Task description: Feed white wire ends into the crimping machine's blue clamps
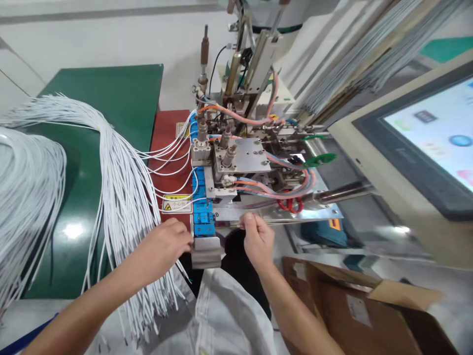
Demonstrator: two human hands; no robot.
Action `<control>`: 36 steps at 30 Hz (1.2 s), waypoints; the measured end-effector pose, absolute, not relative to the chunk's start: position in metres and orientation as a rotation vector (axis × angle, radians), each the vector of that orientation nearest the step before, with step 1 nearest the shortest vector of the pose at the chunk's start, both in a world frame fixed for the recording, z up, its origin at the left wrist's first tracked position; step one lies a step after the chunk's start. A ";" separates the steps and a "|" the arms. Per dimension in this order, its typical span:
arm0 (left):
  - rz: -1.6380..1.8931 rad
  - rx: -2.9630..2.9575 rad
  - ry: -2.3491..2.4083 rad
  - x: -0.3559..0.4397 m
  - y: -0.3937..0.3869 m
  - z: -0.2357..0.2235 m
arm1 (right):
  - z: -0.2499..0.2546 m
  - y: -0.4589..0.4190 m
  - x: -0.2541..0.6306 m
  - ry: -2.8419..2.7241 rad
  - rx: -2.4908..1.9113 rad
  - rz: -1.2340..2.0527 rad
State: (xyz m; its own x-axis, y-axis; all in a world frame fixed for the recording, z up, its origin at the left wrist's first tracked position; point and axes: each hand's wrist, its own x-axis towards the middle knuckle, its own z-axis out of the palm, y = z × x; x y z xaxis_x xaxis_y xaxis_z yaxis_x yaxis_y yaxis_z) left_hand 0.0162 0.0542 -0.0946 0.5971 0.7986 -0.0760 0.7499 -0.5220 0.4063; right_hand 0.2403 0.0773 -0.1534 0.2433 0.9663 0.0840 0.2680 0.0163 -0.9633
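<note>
Green matting (121,98) covers the tabletop, a machine (240,158) at its right edge. Left hand (166,249), fingers curled, touches the blue clip strip (202,207) beside white wires (121,197). Right hand (256,239) pinches shut at the machine's front plate (295,214). A cardboard box (351,305) and a touchscreen (436,138) sit right.

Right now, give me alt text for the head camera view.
Two bare hands work at a wire machine: the left hand by the blue clamp row, the right hand pinched at the metal plate. White wires drape left.
</note>
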 end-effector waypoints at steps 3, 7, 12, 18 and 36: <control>-0.051 2.411 1.149 0.008 0.043 -0.091 | -0.151 0.078 0.241 -1.219 -1.472 0.866; -0.065 2.435 1.081 0.008 0.045 -0.092 | -0.149 0.077 0.241 -1.217 -1.452 0.883; 0.427 2.219 1.239 0.027 0.061 -0.086 | -0.141 0.067 0.237 -1.259 -1.288 0.957; 0.727 2.133 1.358 0.052 0.063 -0.098 | -0.123 0.064 0.231 -1.351 -1.145 1.011; 0.942 1.764 1.434 0.070 0.061 -0.110 | -0.118 0.065 0.208 -1.492 -1.290 0.740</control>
State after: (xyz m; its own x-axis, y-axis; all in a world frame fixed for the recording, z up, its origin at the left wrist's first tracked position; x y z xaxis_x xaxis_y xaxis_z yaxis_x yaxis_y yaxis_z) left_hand 0.0703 0.0613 -0.1102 0.1356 0.9833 0.1210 0.5014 -0.1734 0.8477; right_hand 0.2077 0.0651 -0.1181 0.0559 0.9572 0.2841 0.3534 0.2472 -0.9022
